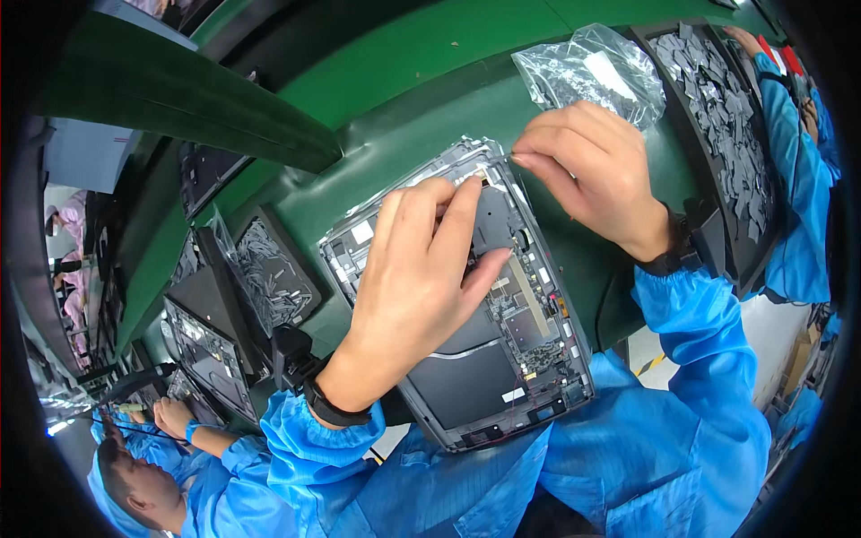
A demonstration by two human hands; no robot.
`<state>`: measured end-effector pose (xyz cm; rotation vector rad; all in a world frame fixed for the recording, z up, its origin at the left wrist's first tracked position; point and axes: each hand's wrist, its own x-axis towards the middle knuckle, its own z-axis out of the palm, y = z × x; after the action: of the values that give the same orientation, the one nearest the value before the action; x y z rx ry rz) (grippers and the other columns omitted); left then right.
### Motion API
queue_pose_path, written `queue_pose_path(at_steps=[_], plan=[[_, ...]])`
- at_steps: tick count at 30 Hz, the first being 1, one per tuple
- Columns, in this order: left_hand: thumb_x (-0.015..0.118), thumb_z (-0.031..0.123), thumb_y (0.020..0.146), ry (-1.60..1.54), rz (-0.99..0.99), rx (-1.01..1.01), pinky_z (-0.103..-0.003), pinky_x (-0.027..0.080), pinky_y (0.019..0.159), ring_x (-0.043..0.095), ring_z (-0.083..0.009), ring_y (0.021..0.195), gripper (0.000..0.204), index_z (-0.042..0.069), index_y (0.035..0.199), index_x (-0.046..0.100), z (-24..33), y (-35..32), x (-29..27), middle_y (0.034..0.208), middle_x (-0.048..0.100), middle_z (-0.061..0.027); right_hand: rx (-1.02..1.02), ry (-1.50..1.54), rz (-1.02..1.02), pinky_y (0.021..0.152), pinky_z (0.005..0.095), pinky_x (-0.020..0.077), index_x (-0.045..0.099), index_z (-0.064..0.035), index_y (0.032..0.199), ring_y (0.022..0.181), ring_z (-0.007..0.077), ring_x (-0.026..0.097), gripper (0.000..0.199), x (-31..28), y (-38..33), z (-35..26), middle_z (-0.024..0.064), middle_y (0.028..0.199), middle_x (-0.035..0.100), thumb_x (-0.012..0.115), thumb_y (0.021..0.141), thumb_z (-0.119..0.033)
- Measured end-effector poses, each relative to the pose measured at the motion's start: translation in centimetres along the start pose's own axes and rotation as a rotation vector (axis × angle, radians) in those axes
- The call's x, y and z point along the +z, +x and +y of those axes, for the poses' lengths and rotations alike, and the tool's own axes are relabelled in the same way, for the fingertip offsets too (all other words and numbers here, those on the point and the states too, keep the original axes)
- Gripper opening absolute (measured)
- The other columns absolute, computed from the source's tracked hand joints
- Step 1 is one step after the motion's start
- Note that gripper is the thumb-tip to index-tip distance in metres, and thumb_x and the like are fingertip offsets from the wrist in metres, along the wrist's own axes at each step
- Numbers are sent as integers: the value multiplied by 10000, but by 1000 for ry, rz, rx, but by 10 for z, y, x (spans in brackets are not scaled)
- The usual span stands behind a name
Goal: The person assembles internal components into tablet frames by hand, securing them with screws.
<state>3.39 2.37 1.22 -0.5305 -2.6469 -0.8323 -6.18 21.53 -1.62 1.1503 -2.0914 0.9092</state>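
Note:
An opened tablet-like device [502, 359] lies back-up on the green bench, its grey frame, dark battery panels and small circuit boards exposed. My left hand [417, 287] rests flat on its middle, fingers pressing the upper part near the top edge. My right hand [587, 175] hovers at the device's upper right corner, thumb and forefinger pinched on a small thin piece there. Both forearms are in blue sleeves with dark wrist straps.
A crumpled clear plastic bag [587, 72] lies behind my right hand. A dark tray of small grey parts [722, 125] stands at right, another tray [269, 273] at left. Co-workers in blue work at lower left [170, 417] and far right [794, 134].

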Motion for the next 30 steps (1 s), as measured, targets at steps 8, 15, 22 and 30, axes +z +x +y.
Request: queue_pose_path(at_steps=[8,15,22,30], plan=[[845,146,603,50,-94,-11,-363,463,774,542,-294,889,561,-25,1100,646,-1,-8,-9,1025,574,-122,-120,-17,-73,580,312,447,622,-92,783,695,193,583,134,10,8,-1,7,777,598,723,696,-103],[769,87,721,132,66,-27,-368,467,783,571,-291,888,288,5,986,695,-22,8,-23,948,630,-109,-247,-185,-153,613,296,425,572,-106,758,728,163,549,122,22,16,-5,-3,757,518,635,665,-154],[722,24,743,-40,22,-6,-365,497,721,599,-285,785,145,2,886,713,-44,22,3,843,666,-107,-281,-285,-149,642,298,406,527,-99,692,752,178,521,124,25,17,-12,18,741,472,631,649,-150],[728,33,743,13,54,33,-351,496,674,597,-270,739,112,12,850,706,-49,25,9,793,655,-91,-74,-173,-303,634,337,485,573,-100,713,754,209,593,78,21,23,-7,34,736,529,624,714,-159]])
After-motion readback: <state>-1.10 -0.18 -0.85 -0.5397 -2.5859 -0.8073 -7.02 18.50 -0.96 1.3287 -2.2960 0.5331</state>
